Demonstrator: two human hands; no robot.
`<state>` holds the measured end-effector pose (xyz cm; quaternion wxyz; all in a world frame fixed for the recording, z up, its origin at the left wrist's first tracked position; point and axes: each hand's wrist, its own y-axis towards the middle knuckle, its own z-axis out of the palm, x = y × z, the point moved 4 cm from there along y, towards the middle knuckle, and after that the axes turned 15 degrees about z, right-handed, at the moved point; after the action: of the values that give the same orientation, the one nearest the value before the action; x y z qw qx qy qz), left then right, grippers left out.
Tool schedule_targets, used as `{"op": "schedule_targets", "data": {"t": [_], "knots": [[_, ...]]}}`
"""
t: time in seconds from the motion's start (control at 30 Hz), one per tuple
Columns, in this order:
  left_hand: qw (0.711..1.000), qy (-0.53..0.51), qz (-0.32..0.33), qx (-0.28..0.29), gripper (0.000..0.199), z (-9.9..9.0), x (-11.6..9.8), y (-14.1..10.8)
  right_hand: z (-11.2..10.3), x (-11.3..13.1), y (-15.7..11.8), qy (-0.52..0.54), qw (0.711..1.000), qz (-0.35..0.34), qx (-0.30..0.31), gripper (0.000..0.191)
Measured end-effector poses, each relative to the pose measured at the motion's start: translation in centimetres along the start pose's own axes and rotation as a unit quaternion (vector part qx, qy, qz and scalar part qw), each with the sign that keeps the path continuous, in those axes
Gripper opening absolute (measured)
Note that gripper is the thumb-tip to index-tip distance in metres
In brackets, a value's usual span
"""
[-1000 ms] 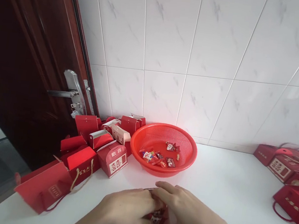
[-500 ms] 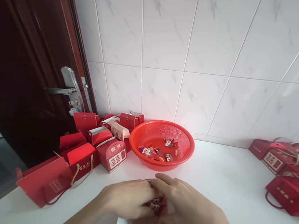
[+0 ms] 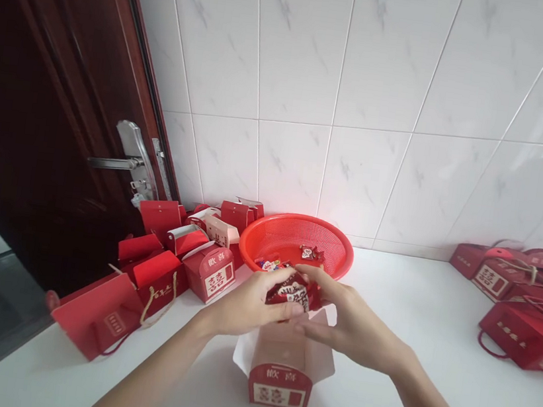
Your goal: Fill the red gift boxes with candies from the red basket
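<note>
Between my two hands is a bunch of red-wrapped candies (image 3: pixel 294 291), raised over an open red gift box (image 3: pixel 280 388). My left hand (image 3: pixel 253 301) is closed on the candies, its thumb across the front of them. My right hand (image 3: pixel 351 317) curves round their right side, fingertips over the top and thumb below. The box stands upright, its side flaps spread outward and the visible part of its inside bare. Just behind my hands sits a red plastic basket (image 3: pixel 337 235) with several wrapped candies (image 3: pixel 311 253) in it, partly hidden by my fingers.
Several red gift boxes (image 3: pixel 207 272) crowd the left side near a dark door (image 3: pixel 44 67) with a metal handle (image 3: pixel 117 162). More red boxes (image 3: pixel 510 328) with cord handles are on the right. A white tiled wall (image 3: pixel 299 67) rises behind the white table (image 3: pixel 400 287).
Both hands have risen from inside the gift box, bringing the candies up and away toward the basket. The box's inside and spread flaps now show. The view has shifted slightly.
</note>
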<state>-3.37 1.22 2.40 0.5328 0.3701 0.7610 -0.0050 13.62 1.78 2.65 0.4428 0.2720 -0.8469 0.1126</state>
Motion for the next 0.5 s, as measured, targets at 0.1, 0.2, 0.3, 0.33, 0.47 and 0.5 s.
{"op": "schedule_targets", "data": {"t": [0.1, 0.2, 0.3, 0.33, 0.47, 0.5], "knots": [[0.997, -0.062, -0.014, -0.05, 0.03, 0.2, 0.2, 0.0, -0.2, 0.2, 0.2, 0.066, 0.997, -0.003, -0.028, 0.046], [0.993, -0.102, -0.017, -0.064, 0.032, 0.3, 0.4, 0.0, -0.1, 0.4, 0.3, 0.124, 0.991, -0.007, -0.042, 0.037], [0.989, -0.13, -0.024, -0.058, 0.038, 0.3, 0.4, 0.0, -0.1, 0.1, 0.5, 0.177, 0.983, 0.003, -0.056, 0.033], [0.988, -0.138, -0.028, -0.058, 0.04, 0.2, 0.3, 0.0, -0.2, -0.1, 0.5, 0.192, 0.98, 0.007, -0.057, 0.033], [0.986, -0.152, -0.041, -0.063, 0.039, -0.1, -0.2, -0.1, -0.4, -0.7, 0.6, 0.234, 0.97, 0.03, -0.048, 0.041], [0.986, -0.149, -0.041, -0.065, 0.037, -0.2, -0.3, -0.1, -0.4, -0.7, 0.7, 0.246, 0.968, 0.035, -0.044, 0.043]]}}
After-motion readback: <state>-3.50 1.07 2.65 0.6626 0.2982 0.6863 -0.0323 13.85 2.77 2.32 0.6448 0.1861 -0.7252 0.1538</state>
